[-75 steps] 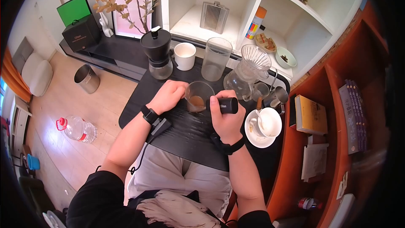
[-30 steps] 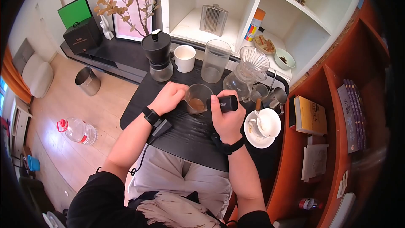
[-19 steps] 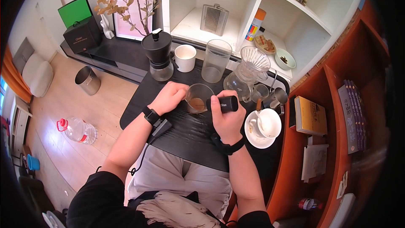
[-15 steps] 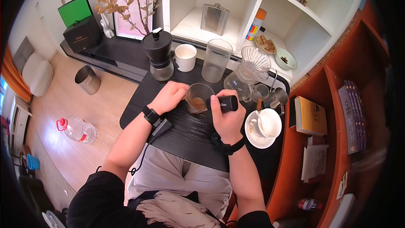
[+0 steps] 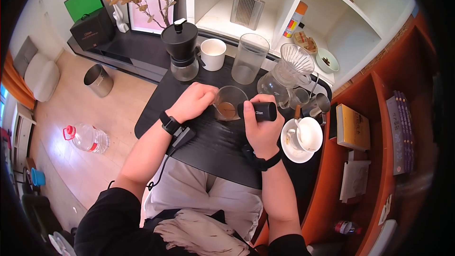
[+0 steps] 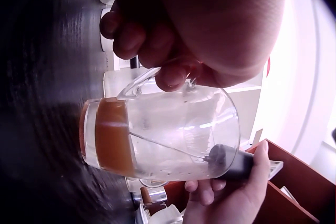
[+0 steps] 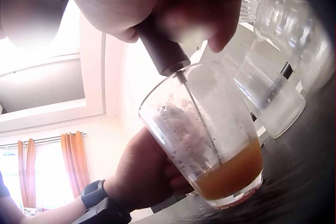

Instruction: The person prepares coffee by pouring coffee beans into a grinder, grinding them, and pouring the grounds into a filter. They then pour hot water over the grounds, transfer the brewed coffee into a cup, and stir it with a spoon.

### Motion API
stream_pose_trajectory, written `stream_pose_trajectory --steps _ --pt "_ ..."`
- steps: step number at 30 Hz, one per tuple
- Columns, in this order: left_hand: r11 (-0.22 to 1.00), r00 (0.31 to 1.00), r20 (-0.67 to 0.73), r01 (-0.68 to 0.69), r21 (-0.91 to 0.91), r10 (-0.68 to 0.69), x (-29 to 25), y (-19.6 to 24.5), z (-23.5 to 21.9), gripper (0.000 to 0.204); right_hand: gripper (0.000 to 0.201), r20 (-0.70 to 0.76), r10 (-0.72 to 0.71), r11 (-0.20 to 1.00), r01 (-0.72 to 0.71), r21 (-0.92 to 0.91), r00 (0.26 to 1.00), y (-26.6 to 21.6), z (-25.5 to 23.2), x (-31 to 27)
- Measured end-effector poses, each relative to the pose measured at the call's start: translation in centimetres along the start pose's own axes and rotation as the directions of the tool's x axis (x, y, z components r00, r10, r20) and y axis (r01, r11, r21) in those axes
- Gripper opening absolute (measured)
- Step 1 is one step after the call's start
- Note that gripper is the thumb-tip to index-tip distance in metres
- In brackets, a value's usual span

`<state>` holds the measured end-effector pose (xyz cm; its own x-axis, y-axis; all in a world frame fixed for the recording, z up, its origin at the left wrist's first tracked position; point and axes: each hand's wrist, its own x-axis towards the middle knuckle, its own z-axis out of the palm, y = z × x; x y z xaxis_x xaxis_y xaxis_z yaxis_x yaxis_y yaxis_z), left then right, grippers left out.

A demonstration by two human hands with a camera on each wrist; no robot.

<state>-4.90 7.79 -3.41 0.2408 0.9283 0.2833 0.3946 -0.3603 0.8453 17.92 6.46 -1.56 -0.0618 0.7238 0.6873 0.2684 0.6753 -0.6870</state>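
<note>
A clear glass mug (image 5: 231,96) with brown liquid (image 6: 113,136) in its bottom stands on the black table. My left hand (image 5: 194,100) grips the mug's handle (image 6: 142,81); curled fingers show close up in the left wrist view. The right hand (image 5: 262,130) wraps round a black handheld milk frother (image 5: 264,111), held at a slant over the mug's rim. From it a thin metal shaft (image 7: 198,113) runs down inside the glass to the liquid. The whisk end is hidden in the brown liquid.
Behind the mug stand a coffee grinder (image 5: 182,50), a white mug (image 5: 213,54), a tall glass (image 5: 250,59) and a glass dripper (image 5: 297,59) on a server. A white cup with a spoon on a saucer (image 5: 294,149) sits right of my right hand. Shelves (image 5: 327,161) border the right.
The head view has shifted, so the table things sit slightly higher and farther right in it. Both hands keep their hold on the mug and the frother.
</note>
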Motion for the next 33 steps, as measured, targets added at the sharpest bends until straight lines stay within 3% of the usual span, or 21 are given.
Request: stream_pose_trajectory --steps 14,33 --pt "0.996 1.000 -0.009 0.015 0.087 -0.014 -0.02 0.68 -0.11 0.027 0.021 -0.001 0.018 0.999 -0.018 0.050 1.000 0.04 0.08 -0.12" --pt "0.998 0.999 -0.027 -0.023 0.058 0.025 0.00 0.06 0.19 0.030 0.022 -0.015 0.015 1.000 -0.015 0.016 1.000 0.28 0.01 -0.04"
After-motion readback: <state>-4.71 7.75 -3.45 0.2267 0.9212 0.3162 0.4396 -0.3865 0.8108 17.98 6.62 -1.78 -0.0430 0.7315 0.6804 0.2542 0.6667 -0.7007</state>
